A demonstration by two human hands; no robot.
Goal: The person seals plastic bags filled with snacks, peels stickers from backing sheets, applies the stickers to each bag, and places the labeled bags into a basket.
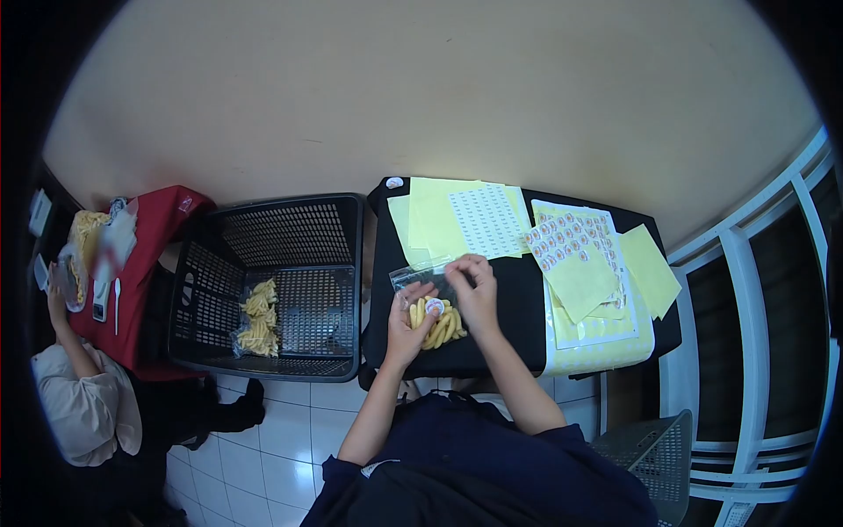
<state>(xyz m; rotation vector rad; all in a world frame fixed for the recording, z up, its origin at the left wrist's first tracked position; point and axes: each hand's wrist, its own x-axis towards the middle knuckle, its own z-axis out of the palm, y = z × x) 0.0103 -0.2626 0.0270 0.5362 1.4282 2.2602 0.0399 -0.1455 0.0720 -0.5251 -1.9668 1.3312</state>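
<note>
A clear plastic bag [450,327] of yellow stick-shaped snacks lies on the black-covered table in front of me. My left hand [409,327] holds it from the left side, the thumb beside a round printed sticker [434,306] on its front. My right hand [475,292] is at the bag's upper right, thumb and fingers pinched together at the top edge of its flat, unfilled end. Part of the bag is hidden behind my fingers.
Sticker sheets [562,241] and yellow backing papers [650,270] cover the table's back and right. To the left, a dark plastic crate [316,321] holds bagged yellow snacks [260,321]. Beyond it a person [88,395] sits at a red-covered table [154,281]. Another crate [659,465] stands at lower right.
</note>
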